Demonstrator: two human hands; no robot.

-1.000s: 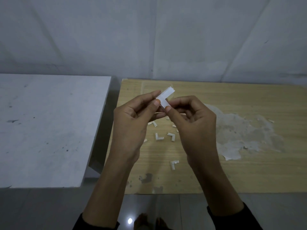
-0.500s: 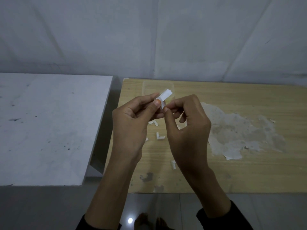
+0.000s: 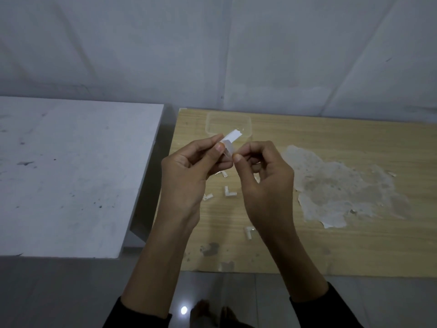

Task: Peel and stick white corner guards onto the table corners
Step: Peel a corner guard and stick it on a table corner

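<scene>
Both hands are raised over the wooden table (image 3: 331,245), pinching one white L-shaped corner guard (image 3: 230,140) between them. My left hand (image 3: 189,176) grips its left side with thumb and fingers. My right hand (image 3: 264,183) pinches its lower end with thumb and forefinger. One arm of the guard sticks up to the right above the fingers. Several more white corner guards (image 3: 230,192) lie loose on the table below the hands, partly hidden by them.
A clear plastic container (image 3: 246,125) stands at the table's far left. A large peeled patch (image 3: 335,183) scars the tabletop on the right. A white table (image 3: 71,176) stands to the left across a narrow gap. Grey tiled floor lies below.
My right hand has shifted its pinch on the guard's lower end and opened its wrist outward. The guard and left hand have stayed nearly in place.
</scene>
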